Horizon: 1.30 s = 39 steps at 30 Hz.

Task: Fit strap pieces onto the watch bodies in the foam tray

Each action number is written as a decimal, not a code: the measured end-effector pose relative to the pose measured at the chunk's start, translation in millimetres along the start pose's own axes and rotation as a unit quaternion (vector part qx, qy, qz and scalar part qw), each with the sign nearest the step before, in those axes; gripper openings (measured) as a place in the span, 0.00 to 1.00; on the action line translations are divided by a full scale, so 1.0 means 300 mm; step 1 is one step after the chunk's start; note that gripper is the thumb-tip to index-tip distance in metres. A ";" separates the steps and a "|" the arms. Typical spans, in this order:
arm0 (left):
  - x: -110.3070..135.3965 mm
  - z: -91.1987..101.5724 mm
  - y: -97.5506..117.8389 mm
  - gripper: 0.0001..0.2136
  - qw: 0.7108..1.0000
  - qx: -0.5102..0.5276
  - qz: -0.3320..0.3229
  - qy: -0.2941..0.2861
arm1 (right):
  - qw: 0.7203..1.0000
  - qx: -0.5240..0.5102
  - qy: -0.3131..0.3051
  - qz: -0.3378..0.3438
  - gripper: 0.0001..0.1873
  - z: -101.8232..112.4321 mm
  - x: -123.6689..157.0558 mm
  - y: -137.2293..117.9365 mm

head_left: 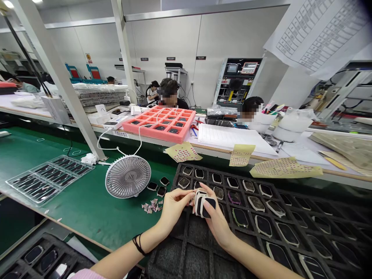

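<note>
On the green tabletop [78,217], above a black foam compartment tray [186,252], my left hand [174,207] and right hand [216,226] pinch white-rimmed black rounded-rectangle pieces [205,204] between them (held on edge, closer to my right hand).

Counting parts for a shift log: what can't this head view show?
Head view:
- How many rounded black-faced parts are held: the left hand and right hand cover them.
- The black compartment tray beneath the hands: both hands and forearms hide it.
- The lower-left tray: cut off by the bottom edge.
</note>
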<state>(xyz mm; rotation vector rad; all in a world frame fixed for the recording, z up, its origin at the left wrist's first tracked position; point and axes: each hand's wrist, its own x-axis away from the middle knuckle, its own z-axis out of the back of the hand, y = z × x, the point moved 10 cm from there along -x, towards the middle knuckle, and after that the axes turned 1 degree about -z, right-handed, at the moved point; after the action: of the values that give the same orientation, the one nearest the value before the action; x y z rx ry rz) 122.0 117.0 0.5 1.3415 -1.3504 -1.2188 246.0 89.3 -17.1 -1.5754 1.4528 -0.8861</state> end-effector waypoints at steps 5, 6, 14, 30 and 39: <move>0.013 -0.008 0.013 0.11 0.999 -0.027 -0.022 0.002 | 0.999 0.031 0.020 0.021 0.26 0.017 0.009 -0.002; 0.015 -0.010 0.013 0.11 0.999 -0.033 -0.024 0.000 | 1.000 0.011 0.026 0.010 0.26 0.013 0.009 -0.001; 0.046 -0.114 -0.127 0.14 0.950 0.238 0.182 -0.087 | 0.978 -0.179 0.050 -0.091 0.27 -0.036 -0.007 0.013; 0.120 -0.119 -0.059 0.21 0.901 0.203 0.238 -0.301 | 0.963 -0.177 -0.007 -0.203 0.31 -0.120 0.073 0.050; 0.004 0.348 -0.107 0.04 0.803 -0.582 -0.007 -0.130 | 0.951 -0.201 0.084 -0.220 0.21 -0.027 0.018 0.033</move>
<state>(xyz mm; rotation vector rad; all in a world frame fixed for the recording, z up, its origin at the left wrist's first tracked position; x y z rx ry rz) 24.4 124.6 -48.0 0.2891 -0.4714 -1.8193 235.0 83.0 -22.5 -2.2350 1.4905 -1.0408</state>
